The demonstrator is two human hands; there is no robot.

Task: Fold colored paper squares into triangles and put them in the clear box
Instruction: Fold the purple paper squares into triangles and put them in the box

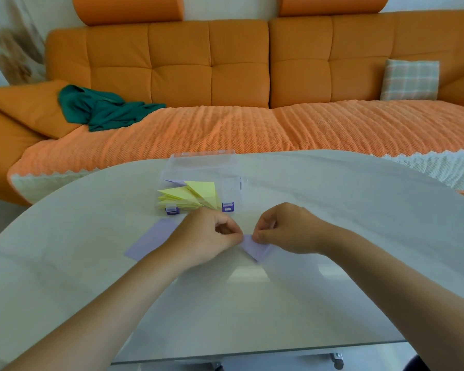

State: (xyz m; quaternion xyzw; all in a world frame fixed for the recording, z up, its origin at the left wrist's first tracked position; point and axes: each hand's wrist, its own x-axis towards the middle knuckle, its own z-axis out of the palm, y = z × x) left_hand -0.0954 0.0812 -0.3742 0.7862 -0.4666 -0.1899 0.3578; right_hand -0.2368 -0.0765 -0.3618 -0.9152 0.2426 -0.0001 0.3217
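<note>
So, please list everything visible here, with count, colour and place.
clear plastic box with purple latches: one, transparent, far middle of the table
folded yellow paper triangles: several, pale yellow, inside the box
flat purple paper sheet: at least one, lilac, under the left forearm
small folded purple paper: one, lilac, between both hands
white oval table: one, white, in front
orange sofa: one, orange, behind the table
green cloth: one, dark green, sofa's left end
checked cushion: one, pale, sofa's right end
left hand: one, pinches the small paper
right hand: one, pinches the same paper

Orange sofa (212,70) behind pale table (332,210)
</note>
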